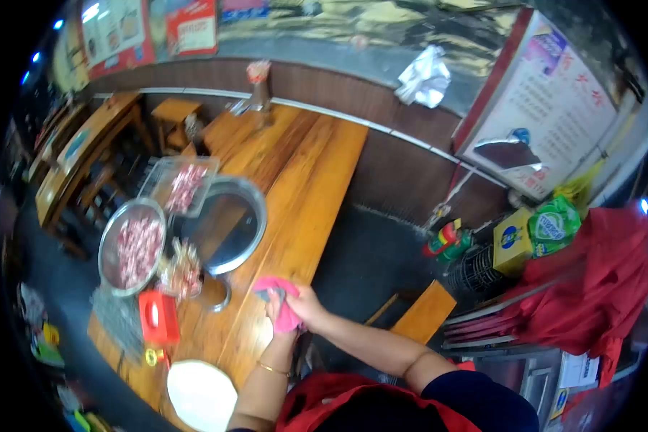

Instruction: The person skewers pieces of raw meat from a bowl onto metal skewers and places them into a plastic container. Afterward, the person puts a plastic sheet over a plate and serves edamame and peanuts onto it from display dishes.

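My hands meet over the near edge of the wooden table (309,194), around a pink cloth (289,317). My right hand (309,307) is closed on the cloth from the right. My left hand (274,311) grips it from below, with a bracelet on that wrist. A small grey item (268,294) shows at the cloth's upper left; its kind is unclear. Left of my hands stand a metal cup (215,294) and a bundle of sticks in clear plastic (181,271).
A metal bowl (106,255) of cut meat, a clear basket (207,170) with more meat, and a round metal tray (259,219) crowd the table's left side. Nearby are a red plastic holder (158,317) and a white plate (201,396). Red cloth (583,281) hangs at right.
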{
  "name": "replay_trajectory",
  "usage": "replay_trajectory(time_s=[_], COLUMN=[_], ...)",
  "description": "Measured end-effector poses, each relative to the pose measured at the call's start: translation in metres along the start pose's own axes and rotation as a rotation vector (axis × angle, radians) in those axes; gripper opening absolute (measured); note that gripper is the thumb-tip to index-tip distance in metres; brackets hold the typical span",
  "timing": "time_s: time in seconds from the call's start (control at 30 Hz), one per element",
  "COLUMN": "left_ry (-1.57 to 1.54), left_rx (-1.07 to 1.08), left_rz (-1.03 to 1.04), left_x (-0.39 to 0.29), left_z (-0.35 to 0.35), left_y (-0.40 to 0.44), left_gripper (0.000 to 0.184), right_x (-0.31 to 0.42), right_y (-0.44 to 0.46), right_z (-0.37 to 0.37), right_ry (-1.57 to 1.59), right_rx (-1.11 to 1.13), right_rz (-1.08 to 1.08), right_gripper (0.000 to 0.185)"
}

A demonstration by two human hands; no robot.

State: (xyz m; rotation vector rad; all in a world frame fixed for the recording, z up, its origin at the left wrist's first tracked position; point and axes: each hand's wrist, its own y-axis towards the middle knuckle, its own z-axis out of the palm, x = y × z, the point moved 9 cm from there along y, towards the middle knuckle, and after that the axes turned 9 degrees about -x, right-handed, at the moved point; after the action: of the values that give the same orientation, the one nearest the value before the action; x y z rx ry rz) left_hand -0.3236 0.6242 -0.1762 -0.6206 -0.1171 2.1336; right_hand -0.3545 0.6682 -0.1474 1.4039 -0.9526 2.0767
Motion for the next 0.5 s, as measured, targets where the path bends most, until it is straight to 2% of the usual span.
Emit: replay_trajectory(time_s=[0.1,0.13,0.17,0.23,0.27,0.3,0.33,0.37,0.4,0.47,0.5], left_ry=[-0.122,-0.16,-0.154,-0.193,-0.193,-0.002,0.184,0.195,0.139,0.087,-0.003], left_rx=[0.399,0.526,0.549,0.786,0.861,0.35,-0.17,-0.17,-0.243,-0.282,0.014], left_rz=[0.055,0.07,0.053,-0.227,-0.33,-0.298,-0.244,-0.242,-0.279,-0.295,-0.179], left_x=[-0.002,-0.005,-0.005,-0.002,-0.004,0.006,0.004,0.01,0.025,0.03,0.012], left_z=[0.052,0.067,0.08,0.128,0.148,0.138,0.101,0.089,0.063,0.054,0.084], left_y=[0.021,0.025,0.033,0.011,-0.004,0.011,0.018,0.029,0.044,0.084,0.104], left_gripper=[0.04,0.041,0.041,0.042,0.042,0.044,0.047,0.047,0.04,0.035,0.032], right_x=[0.037,0.045,0.064,0.019,0.05,0.064,0.098,0.122,0.121,0.1,0.139], right_y=[0.007,0.008,0.01,0.04,0.033,0.039,0.039,0.039,0.053,0.096,0.128], right_z=[-0.016,-0.015,-0.008,-0.009,-0.013,-0.015,-0.019,-0.021,-0.029,-0.038,-0.071], right_ry=[-0.123,-0.261,-0.255,-0.617,-0.891,-1.181,-1.284,-1.384,-1.379,-1.036,-0.89], right_rx=[-0.163,-0.061,0.033,0.112,0.183,0.282,0.286,0.295,0.294,0.663,0.443], right_rz=[-0.206,-0.185,-0.325,-0.412,-0.341,-0.486,-0.592,-0.691,-0.696,-0.426,-0.681], right_gripper=[0.032,0.037,0.046,0.05,0.05,0.049,0.048,0.047,0.047,0.034,0.027])
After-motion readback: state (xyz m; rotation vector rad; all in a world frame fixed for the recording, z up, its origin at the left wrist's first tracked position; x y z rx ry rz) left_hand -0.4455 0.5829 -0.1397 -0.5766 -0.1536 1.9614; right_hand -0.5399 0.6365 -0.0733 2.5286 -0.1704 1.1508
